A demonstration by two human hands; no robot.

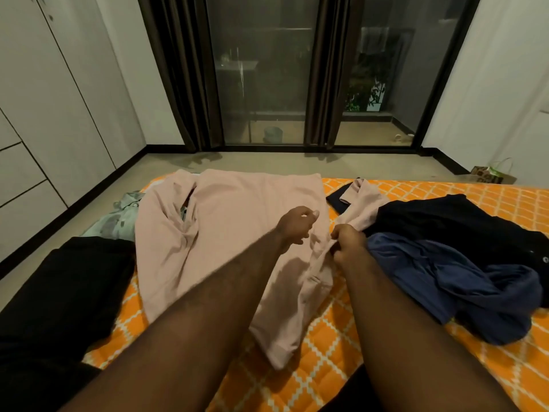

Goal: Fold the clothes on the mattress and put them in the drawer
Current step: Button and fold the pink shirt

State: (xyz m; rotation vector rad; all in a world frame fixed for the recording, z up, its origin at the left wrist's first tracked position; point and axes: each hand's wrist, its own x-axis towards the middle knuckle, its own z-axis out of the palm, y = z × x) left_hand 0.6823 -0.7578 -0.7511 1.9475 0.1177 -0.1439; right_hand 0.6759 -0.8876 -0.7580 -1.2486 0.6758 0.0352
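Note:
A pale pink shirt (225, 233) lies spread across the orange patterned mattress (341, 352). My right hand (349, 245) grips a bunch of the pink fabric at the shirt's right side. My left hand (295, 224) hovers just above the shirt with its fingers curled; whether it pinches any cloth is unclear. A blue garment (439, 278) and a black garment (451, 221) lie crumpled to the right. Another black garment (74, 281) lies at the left, and a grey-green shirt (118, 218) lies beyond it at the mattress edge.
White cupboard doors and drawer fronts (26, 173) line the left wall. Dark-framed glass sliding doors (267, 84) with brown curtains stand ahead across a strip of bare floor. A small patterned bag (487, 173) sits on the floor at the far right.

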